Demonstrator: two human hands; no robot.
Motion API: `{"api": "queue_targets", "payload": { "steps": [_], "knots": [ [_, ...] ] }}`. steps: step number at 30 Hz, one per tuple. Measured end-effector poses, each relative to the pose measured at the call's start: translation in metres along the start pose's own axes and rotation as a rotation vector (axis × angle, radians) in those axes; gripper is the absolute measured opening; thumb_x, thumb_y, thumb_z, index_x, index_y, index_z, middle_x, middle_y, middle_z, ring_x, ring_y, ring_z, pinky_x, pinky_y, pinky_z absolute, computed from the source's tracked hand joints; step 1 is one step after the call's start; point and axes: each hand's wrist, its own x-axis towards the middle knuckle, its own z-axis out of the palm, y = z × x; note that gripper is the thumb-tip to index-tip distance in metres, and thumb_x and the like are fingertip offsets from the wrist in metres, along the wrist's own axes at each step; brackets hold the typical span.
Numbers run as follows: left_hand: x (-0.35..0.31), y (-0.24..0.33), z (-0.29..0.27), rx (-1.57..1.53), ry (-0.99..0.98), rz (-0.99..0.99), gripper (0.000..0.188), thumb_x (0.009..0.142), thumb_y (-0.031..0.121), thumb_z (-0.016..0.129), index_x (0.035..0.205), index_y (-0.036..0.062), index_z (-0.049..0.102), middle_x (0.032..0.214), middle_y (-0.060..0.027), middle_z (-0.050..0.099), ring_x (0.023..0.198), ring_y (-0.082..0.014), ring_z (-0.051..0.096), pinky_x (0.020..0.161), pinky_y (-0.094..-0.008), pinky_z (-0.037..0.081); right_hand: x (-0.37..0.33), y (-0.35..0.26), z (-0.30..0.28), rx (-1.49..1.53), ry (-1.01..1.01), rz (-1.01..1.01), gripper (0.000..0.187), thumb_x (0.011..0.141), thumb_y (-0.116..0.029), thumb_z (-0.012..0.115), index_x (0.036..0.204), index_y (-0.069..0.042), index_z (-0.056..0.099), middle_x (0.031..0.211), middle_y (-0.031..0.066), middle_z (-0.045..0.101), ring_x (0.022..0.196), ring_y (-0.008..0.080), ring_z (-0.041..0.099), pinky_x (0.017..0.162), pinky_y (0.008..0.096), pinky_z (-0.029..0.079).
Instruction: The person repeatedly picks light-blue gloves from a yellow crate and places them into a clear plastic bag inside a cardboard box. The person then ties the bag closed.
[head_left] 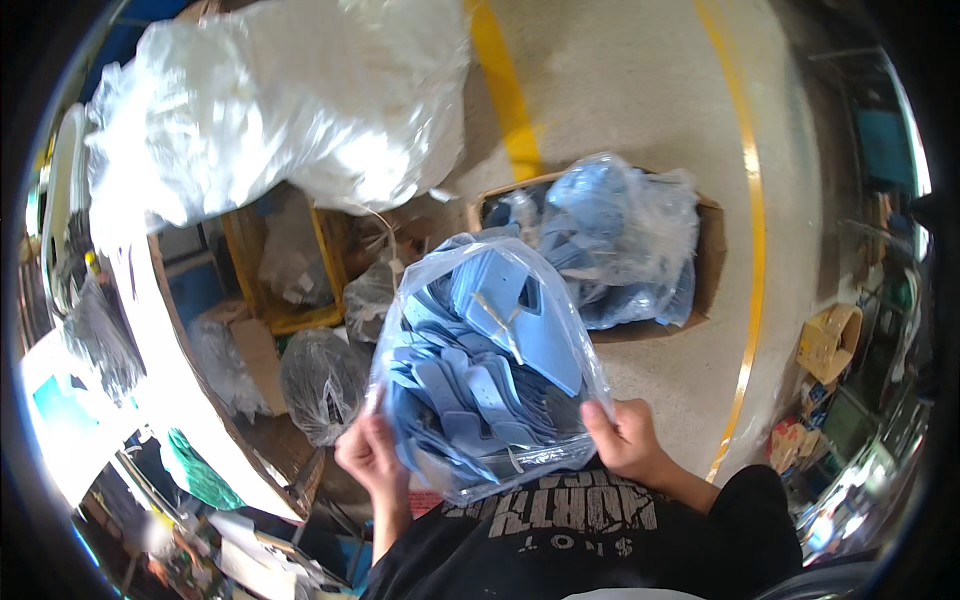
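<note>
A clear plastic bag (pixel 440 272) full of flat light-blue cut pieces (pixel 470 385) hangs between my hands, its mouth facing up. My left hand (pixel 374 450) is closed on the left edge of the bag, with the thumb uppermost. On the opposite side my right hand (pixel 622 436) pinches the bag's edge between thumb and fingers. Several blue pieces lie stacked together, and a larger blue panel (pixel 525 320) with a dark cut-out rests on top. What lies at the bottom of the bag is hidden.
Beyond the bag, a cardboard box (pixel 712 262) on the floor holds more bagged blue pieces. At the left stands a table with a large plastic-wrapped bundle (pixel 280 100). A yellow frame (pixel 240 265) and filled plastic bags (pixel 322 382) sit below it. Yellow lines (pixel 752 230) mark the floor.
</note>
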Motion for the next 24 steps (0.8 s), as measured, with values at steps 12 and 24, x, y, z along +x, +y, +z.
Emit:
{"api": "queue_targets", "payload": {
  "steps": [12,24],
  "knots": [
    [-0.052,0.060,0.081,-0.033,-0.067,0.139,0.031,0.108,0.021,0.055,0.111,-0.0009,0.076,0.071,0.0078,0.054,0.061,-0.0024,0.037,0.056,-0.0208,0.031,-0.039,0.073,-0.063,-0.062,0.204,0.065,0.052,0.108,-0.039,0.046,0.077,0.001,0.060,0.060,0.0176,0.056,0.055,0.0291,0.056,0.059,0.0456,0.044],
    [-0.067,0.039,0.081,0.059,-0.193,0.130,0.031,0.106,0.027,0.055,0.102,0.0065,0.077,0.076,-0.0135,0.069,0.070,-0.0169,0.064,0.068,-0.0317,0.049,-0.041,0.082,-0.089,-0.224,0.492,-0.290,0.036,0.100,-0.026,0.060,0.078,0.002,0.059,0.060,0.0216,0.055,0.054,0.0372,0.057,0.053,0.0453,0.041]
  ]
}}
